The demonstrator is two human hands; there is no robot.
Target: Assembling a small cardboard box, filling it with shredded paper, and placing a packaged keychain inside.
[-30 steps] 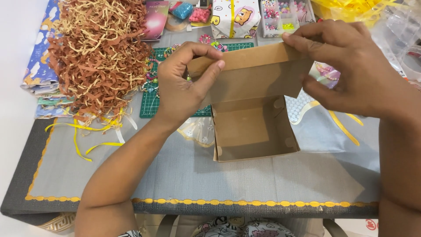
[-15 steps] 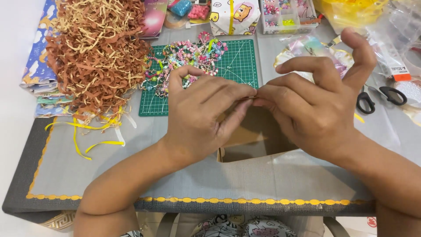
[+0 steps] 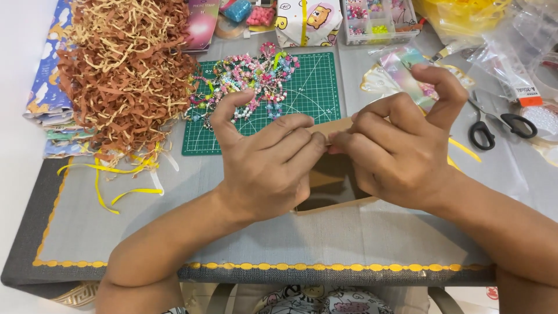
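Both hands cover most of the brown cardboard box [image 3: 334, 180]: the left hand [image 3: 264, 168] hides its left wall, the right hand [image 3: 401, 154] its right wall and flap, so how the fingertips grip there cannot be told. Beyond the box, the bead organiser [image 3: 378, 20] (contents too small to make out) and yellow bag [image 3: 459, 14] are cut by the top edge

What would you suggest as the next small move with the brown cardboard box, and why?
Probably press the flap flat along the box's far edge. The left hand and right hand meet fingertip to fingertip over the brown cardboard box, pinching its top flap at the middle, and the box's near side looks open underneath.
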